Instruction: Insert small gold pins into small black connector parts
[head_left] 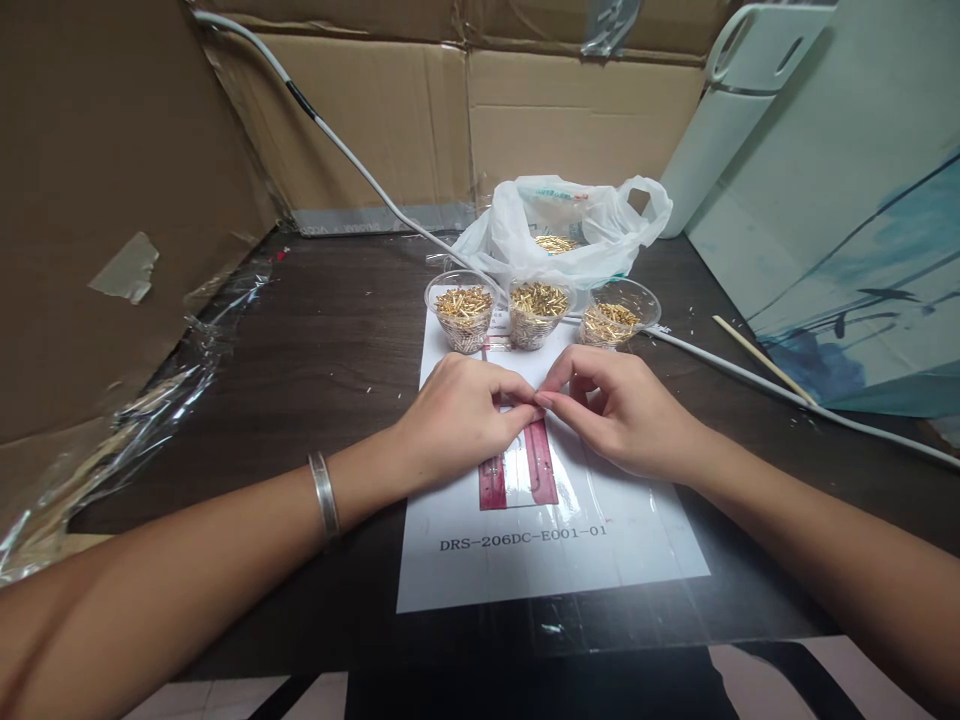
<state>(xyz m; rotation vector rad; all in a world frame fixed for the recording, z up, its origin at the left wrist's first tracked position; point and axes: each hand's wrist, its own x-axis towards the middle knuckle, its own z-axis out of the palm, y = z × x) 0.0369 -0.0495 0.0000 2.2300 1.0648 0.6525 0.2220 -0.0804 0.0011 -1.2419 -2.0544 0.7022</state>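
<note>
My left hand (472, 415) and my right hand (619, 405) meet fingertip to fingertip over a printed sheet (450, 580). Both are closed in a pinch; whatever sits between the fingertips is too small and covered to name. Just beyond them stand three clear plastic cups: a left cup (465, 335), a middle cup (534, 330) and a right cup (645, 300), which leans a little. Each holds many small gold-coloured metal pins. Below my fingers the sheet shows a dark red printed picture (541, 465), partly hidden by my hands.
Behind the cups lies an open white plastic bag (600, 250) with more gold pins inside. A white cable (360, 175) crosses the dark table (322, 340). A thin wooden stick (765, 360) lies at right. Cardboard walls (375, 120) and a white container (712, 140) border the back.
</note>
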